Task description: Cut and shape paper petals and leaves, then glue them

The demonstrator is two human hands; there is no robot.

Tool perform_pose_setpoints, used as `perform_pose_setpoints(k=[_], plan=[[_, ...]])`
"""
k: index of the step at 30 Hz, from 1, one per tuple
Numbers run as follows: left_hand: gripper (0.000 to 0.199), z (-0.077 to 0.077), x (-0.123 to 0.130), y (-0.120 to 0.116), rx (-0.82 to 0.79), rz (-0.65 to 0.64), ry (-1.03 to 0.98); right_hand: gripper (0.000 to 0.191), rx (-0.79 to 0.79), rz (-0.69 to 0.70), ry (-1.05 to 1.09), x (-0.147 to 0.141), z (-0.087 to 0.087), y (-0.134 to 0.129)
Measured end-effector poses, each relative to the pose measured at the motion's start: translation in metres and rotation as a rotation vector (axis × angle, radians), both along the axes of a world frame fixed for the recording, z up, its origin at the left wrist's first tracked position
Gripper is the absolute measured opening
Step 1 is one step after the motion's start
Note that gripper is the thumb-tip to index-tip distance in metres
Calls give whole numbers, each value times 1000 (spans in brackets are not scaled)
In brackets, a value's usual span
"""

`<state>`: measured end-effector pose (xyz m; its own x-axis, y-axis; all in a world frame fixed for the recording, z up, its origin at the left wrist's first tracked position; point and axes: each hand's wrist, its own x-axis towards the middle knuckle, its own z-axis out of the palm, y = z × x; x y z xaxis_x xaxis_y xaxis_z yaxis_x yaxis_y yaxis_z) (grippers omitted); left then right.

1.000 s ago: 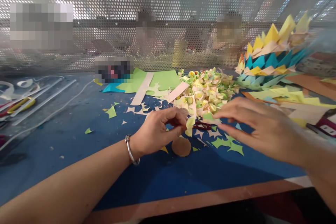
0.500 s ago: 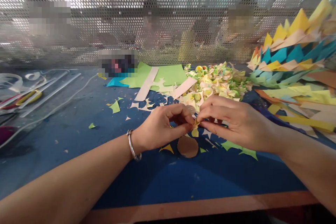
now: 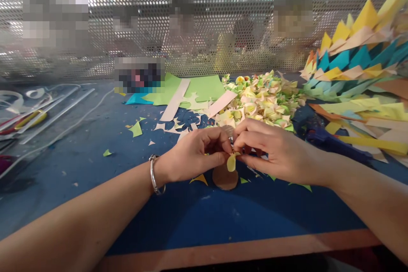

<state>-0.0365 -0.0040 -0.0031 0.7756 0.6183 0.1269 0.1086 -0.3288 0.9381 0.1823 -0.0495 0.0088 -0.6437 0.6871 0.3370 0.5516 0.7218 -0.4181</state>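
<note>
The left hand [image 3: 194, 153] had its grip pinched on a small yellow paper piece [image 3: 231, 163]; the right hand [image 3: 276, 151] had its grip closed on the same piece from the other side. The piece was over a round brown disc [image 3: 225, 179] on the blue desk [image 3: 207, 225], and beyond the hands lay a heap of curled paper [image 3: 263, 98] beside a green sheet [image 3: 208, 87].

No readable text, label, brand, number or sign anywhere in the head view.

A perforated screen [image 3: 204, 60] behind; clear rods [image 3: 57, 116] and white cord [image 3: 65, 136] left (1 yellow-handled tool [image 3: 41, 117] alongside)
</note>
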Motion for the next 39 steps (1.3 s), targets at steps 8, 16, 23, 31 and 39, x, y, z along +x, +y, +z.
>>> perform_pose_setpoints(k=[8, 16, 23, 31, 39], plan=[[6, 0, 0, 0, -77, -9, -43, 5, -15, 4, -8, 1, -3, 1], [10, 1, 4, -3, -475, -68, -14, 8, 24, 40, -106, 3, -6, 0], [11, 1, 3, -1, -523, -10, -35, 7, 15, 36, -41, 4, -5, 0], [13, 3, 5, -5, -666, -29, -73, 6, 17, 44, -1, 4, -4, -2], [12, 5, 4, -3, -607, -20, -49, 3, 3, 2, 33, 3, -2, -4]])
